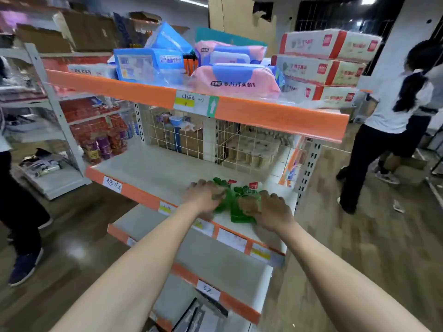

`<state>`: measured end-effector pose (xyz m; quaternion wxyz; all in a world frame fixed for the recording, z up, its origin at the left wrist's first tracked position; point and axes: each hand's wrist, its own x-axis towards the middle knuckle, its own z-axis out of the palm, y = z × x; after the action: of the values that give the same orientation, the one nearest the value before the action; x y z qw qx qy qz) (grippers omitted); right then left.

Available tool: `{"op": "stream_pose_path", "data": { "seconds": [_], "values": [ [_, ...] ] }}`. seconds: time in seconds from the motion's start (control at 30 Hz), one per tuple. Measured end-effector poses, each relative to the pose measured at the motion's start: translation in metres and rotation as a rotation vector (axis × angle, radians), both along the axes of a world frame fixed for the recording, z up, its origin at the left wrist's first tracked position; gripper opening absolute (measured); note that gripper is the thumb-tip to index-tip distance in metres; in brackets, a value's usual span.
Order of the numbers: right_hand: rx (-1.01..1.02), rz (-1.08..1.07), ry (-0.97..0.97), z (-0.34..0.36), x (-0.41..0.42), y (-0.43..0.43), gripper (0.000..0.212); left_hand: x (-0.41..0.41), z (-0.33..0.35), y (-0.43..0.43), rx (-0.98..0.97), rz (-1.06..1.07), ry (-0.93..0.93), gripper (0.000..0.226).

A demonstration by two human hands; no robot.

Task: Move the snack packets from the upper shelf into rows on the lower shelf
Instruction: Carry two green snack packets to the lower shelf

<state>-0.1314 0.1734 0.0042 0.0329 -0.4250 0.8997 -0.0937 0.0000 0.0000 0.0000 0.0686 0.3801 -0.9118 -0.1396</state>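
Gripping: left hand (203, 196) and right hand (267, 210) each curl over 1 of 2 green packets (233, 204), holding them.
Packets: on the lower shelf (155, 171), at its front edge, toward the right corner.
Risk: this close to the lip, a nudge could tip them off.
Row: overlapping packets may settle crooked.

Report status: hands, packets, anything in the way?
Left hand and right hand each grip green packets. Packets sit front right on lower shelf. Nothing blocking the hands.
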Motion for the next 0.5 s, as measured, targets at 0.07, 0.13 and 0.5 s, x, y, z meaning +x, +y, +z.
{"op": "stream_pose_path", "data": {
  "seconds": [0.07,0.13,0.5],
  "values": [
    [-0.058,-0.116,-0.065,-0.006,-0.008,-0.009,0.073,-0.007,0.000,-0.008,0.036,0.072,-0.023,0.070],
    [-0.086,-0.217,-0.197,-0.008,-0.011,-0.017,0.076,-0.012,-0.003,-0.016,0.075,0.130,-0.040,0.074],
    [-0.124,-0.345,-0.430,-0.019,-0.035,-0.041,0.074,-0.036,-0.019,-0.039,0.280,0.270,0.017,0.046]
  ]
}}
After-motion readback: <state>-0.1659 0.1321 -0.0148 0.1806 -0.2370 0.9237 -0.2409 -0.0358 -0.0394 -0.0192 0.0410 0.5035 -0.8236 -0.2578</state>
